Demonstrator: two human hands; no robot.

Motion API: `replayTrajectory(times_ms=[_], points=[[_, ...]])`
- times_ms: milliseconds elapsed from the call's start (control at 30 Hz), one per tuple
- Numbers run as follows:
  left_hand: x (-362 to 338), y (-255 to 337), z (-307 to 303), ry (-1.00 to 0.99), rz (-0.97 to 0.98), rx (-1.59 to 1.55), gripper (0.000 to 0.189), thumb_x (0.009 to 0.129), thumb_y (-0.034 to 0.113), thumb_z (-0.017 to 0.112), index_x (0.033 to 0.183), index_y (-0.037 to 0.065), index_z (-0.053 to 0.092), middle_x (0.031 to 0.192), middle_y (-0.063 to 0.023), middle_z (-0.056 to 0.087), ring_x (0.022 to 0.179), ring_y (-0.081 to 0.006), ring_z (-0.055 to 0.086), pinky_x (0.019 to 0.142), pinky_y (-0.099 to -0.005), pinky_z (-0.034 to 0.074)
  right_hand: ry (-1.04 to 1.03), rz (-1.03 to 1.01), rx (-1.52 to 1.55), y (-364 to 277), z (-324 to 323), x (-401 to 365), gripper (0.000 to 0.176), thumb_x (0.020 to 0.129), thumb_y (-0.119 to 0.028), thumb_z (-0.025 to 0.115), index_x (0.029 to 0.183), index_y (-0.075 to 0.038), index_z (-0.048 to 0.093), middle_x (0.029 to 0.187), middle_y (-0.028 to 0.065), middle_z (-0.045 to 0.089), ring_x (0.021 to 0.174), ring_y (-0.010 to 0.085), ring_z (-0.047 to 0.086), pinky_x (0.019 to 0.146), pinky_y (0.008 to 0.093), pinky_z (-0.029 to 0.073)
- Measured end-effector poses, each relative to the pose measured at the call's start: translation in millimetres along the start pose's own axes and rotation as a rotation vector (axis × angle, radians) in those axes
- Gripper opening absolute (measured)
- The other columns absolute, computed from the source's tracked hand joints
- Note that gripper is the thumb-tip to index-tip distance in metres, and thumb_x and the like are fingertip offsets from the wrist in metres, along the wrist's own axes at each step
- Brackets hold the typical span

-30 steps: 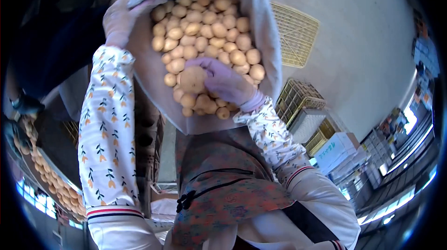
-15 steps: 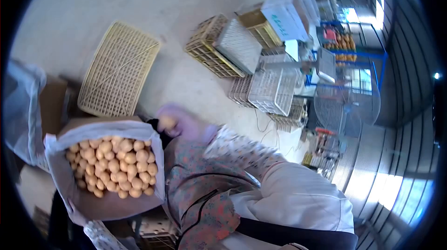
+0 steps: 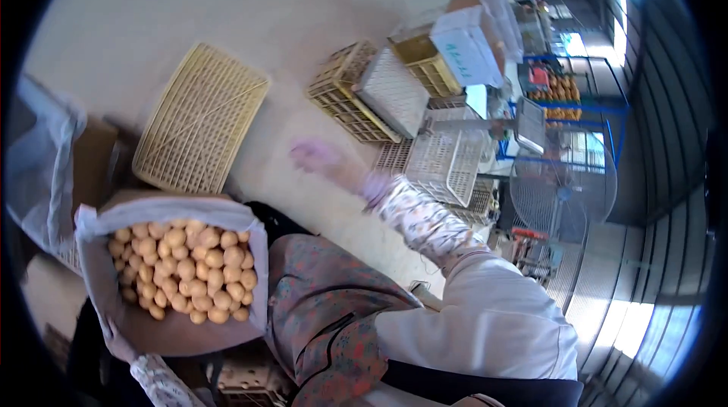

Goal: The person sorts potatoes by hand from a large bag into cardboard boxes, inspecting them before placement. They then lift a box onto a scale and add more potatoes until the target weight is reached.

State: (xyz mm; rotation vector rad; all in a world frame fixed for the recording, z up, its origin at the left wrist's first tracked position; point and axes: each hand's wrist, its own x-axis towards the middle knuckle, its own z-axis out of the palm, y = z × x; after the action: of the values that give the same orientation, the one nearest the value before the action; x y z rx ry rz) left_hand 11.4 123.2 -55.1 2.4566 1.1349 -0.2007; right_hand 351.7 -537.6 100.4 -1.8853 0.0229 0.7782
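Note:
A cardboard box (image 3: 163, 335) with a pale liner (image 3: 171, 208) holds many round tan things (image 3: 186, 267) that look like small potatoes. It stands close against the front of my floral apron (image 3: 326, 293). My right hand (image 3: 326, 160), in a purple glove, reaches out over the floor beyond the box. It is smeared by motion, but its fingers look stretched out with nothing seen in them. My left sleeve (image 3: 163, 380) runs to the near corner of the box. The box side hides the left hand, so its fingers do not show.
An upturned yellow plastic crate (image 3: 201, 119) lies on the floor beyond the box. A second lined box (image 3: 45, 179) stands at the left edge. Stacked crates (image 3: 353, 92), a white carton (image 3: 462, 43), a scale (image 3: 529, 122) and a fan (image 3: 563, 183) stand at the right.
My right hand has swung from beside the box up and away over the floor. A tan round thing showed at its fingers before; none shows now. The box has stayed in place.

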Motion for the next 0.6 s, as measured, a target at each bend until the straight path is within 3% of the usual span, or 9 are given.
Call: replayTrajectory(times_ms=[67,167,200,233,300,467,500,567,600], points=[[14.8,-47.3,28.5,0.028,0.033,-0.129,0.042,0.100,0.036,0.053,0.128,0.007,0.066,0.127,-0.0153,0.066,0.112,-0.0310,0.064,0.096,-0.0377,0.049,-0.181,-0.276,-0.417,-40.9,81.4,1.5,0.039,0.091,-0.019,0.067,0.126,-0.003,0.057,0.112,0.0162,0.065,0.101,0.0251,0.066,0.087,0.0362,0.053],[-36.6,48.4,50.6,0.448,-0.088,0.468,0.034,0.095,0.037,0.062,0.110,0.009,0.074,0.098,-0.0106,0.075,0.087,-0.0253,0.071,0.076,-0.0341,0.055,-0.397,-0.452,-0.392,-42.8,165.0,6.6,0.036,0.090,-0.022,0.065,0.122,-0.005,0.061,0.107,0.0195,0.067,0.098,0.0316,0.065,0.087,0.0408,0.053],[-35.8,73.1,3.8,0.200,-0.172,-0.367,0.033,0.092,0.039,0.066,0.104,0.010,0.076,0.097,-0.0108,0.075,0.087,-0.0272,0.071,0.077,-0.0353,0.055,-0.410,-0.432,-0.467,-7.1,187.2,6.5,0.035,0.090,-0.023,0.067,0.120,-0.005,0.062,0.105,0.0187,0.067,0.097,0.0350,0.065,0.086,0.0422,0.053],[-36.4,71.5,1.7,0.189,-0.222,-0.218,0.039,0.093,0.043,0.065,0.112,0.010,0.073,0.098,-0.0120,0.074,0.093,-0.0271,0.071,0.084,-0.0391,0.055,-0.416,-0.475,-0.425,-17.4,201.9,6.6,0.036,0.089,-0.023,0.069,0.121,-0.007,0.062,0.106,0.0194,0.067,0.099,0.0376,0.064,0.086,0.0438,0.053],[-31.5,68.1,1.4,0.175,-0.285,-0.041,0.042,0.090,0.050,0.066,0.111,0.014,0.073,0.099,-0.0125,0.073,0.092,-0.0310,0.070,0.083,-0.0402,0.053,-0.576,-0.533,-0.610,-17.2,221.9,21.4,0.037,0.089,-0.020,0.069,0.122,-0.006,0.059,0.108,0.0193,0.066,0.099,0.0391,0.063,0.086,0.0460,0.052],[-29.5,94.0,-16.5,0.180,-0.303,-0.063,0.061,0.077,0.071,0.066,0.105,0.017,0.076,0.096,-0.0123,0.073,0.093,-0.0341,0.068,0.081,-0.0410,0.052,-0.800,-0.691,-0.721,-42.9,304.5,55.5,0.028,0.087,-0.016,0.065,0.113,-0.005,0.059,0.093,0.0157,0.063,0.086,0.0375,0.061,0.076,0.0481,0.050],[-28.1,95.2,-20.5,0.090,-0.328,-0.083,0.064,0.080,0.073,0.061,0.107,0.017,0.074,0.105,-0.0132,0.070,0.102,-0.0349,0.064,0.087,-0.0441,0.050,-0.825,-0.722,-0.757,-39.1,330.2,74.5,0.024,0.086,-0.015,0.064,0.108,-0.005,0.060,0.090,0.0146,0.061,0.083,0.0367,0.060,0.074,0.0483,0.049],[-26.5,86.6,-12.8,0.116,-0.298,-0.059,0.065,0.079,0.074,0.060,0.108,0.017,0.074,0.105,-0.0129,0.070,0.102,-0.0348,0.064,0.087,-0.0442,0.050,-0.592,-1.084,-0.693,-41.5,385.2,117.8,0.021,0.085,-0.020,0.063,0.099,-0.005,0.060,0.090,0.0129,0.059,0.086,0.0327,0.060,0.073,0.0452,0.047],[-26.2,83.1,-9.3,0.129,-0.280,-0.045,0.066,0.079,0.075,0.059,0.108,0.017,0.074,0.105,-0.0127,0.070,0.102,-0.0347,0.064,0.087,-0.0442,0.050,-0.479,-1.191,-0.783,-35.5,411.3,140.8,0.030,0.084,-0.028,0.063,0.105,-0.006,0.062,0.093,0.0117,0.061,0.091,0.0320,0.059,0.078,0.0456,0.045]])
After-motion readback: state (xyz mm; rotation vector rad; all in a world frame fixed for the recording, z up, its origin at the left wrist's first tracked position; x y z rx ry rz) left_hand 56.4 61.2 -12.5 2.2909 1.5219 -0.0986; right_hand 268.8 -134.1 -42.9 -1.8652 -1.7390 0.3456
